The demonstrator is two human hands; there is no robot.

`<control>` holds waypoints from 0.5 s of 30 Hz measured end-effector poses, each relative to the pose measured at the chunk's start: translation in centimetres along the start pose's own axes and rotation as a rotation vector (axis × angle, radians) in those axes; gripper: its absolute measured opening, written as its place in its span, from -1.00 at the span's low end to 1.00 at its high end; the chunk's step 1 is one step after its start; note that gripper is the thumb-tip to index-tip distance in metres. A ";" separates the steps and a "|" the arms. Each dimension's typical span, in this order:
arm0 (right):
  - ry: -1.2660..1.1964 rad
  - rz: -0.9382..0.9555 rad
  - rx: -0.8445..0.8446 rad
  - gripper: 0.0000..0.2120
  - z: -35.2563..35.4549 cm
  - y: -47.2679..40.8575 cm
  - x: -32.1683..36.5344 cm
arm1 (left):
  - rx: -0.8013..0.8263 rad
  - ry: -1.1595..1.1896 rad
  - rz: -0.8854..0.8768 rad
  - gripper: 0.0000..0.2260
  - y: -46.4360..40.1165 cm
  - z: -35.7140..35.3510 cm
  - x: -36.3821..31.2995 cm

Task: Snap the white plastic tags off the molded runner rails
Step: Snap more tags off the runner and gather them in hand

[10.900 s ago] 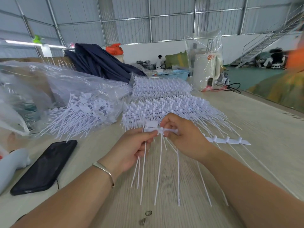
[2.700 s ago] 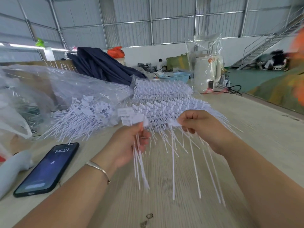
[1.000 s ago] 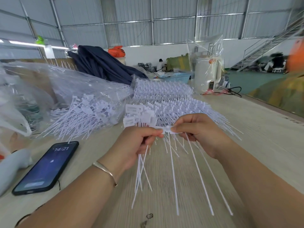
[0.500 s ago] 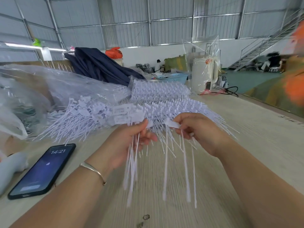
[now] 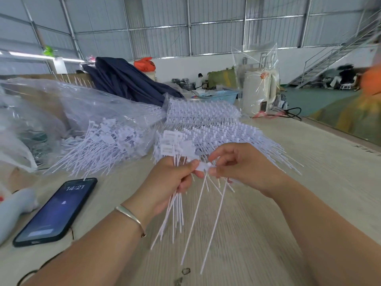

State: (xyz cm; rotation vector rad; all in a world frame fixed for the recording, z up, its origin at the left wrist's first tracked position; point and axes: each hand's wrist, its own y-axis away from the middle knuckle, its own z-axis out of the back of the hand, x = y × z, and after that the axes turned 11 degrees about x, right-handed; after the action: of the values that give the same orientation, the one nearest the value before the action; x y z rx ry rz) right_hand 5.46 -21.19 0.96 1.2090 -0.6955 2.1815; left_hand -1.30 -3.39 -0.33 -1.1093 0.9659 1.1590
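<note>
While the left hand (image 5: 167,178) clamps a bundle of freed tags (image 5: 175,145), presumably to keep them gathered, their flags stand up above its fingers and their long tails hang down toward the table (image 5: 309,182). Just right of that bundle, both hands pinch a short runner rail (image 5: 203,167) lying crosswise; the right hand (image 5: 241,164) grips its other end, apparently braced to snap, the remaining tag tails (image 5: 214,219) pointing down.
</note>
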 end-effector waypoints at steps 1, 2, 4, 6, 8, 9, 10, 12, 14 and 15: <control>0.008 -0.021 0.029 -0.88 0.2 0.1 0.0 | -0.016 -0.025 -0.020 -0.73 0.0 0.0 0.0; 0.018 -0.038 0.060 -0.93 0.2 0.2 0.0 | -0.031 -0.037 -0.042 -0.73 0.0 0.0 0.0; 0.021 -0.041 0.080 -0.90 0.3 0.3 0.0 | -0.036 -0.015 -0.061 -0.74 0.0 -0.1 -0.1; 0.006 -0.016 0.054 -0.84 0.4 0.2 0.0 | -0.004 0.029 -0.044 -0.72 0.0 -0.1 -0.2; -0.014 0.017 0.044 -0.84 0.3 0.2 0.0 | 0.048 0.129 -0.012 -0.71 -0.1 -0.1 -0.4; -0.043 0.042 0.053 -0.85 0.3 0.2 0.0 | 0.083 0.219 0.011 -0.73 -0.2 0.0 -0.5; -0.089 0.073 0.071 -0.85 0.1 0.2 0.0 | 0.136 0.335 0.036 -0.76 -0.3 0.0 -0.5; -0.233 0.137 0.141 -0.88 -0.3 0.1 -0.1 | 0.299 0.582 0.073 -0.77 -0.3 0.1 -0.5; -0.418 0.173 0.237 -0.90 -0.7 0.1 -0.1 | 0.509 0.762 0.087 -0.78 -0.1 0.3 -0.3; -0.497 0.178 0.279 -0.90 -0.8 0.0 -0.1 | 0.604 0.812 0.079 -0.80 0.0 0.4 -0.2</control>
State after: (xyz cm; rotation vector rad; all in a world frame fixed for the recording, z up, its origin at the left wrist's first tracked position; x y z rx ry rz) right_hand 5.01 -20.69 0.50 1.9403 -0.7302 2.1858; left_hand -1.30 -3.06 -0.04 -1.0359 1.8475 0.3725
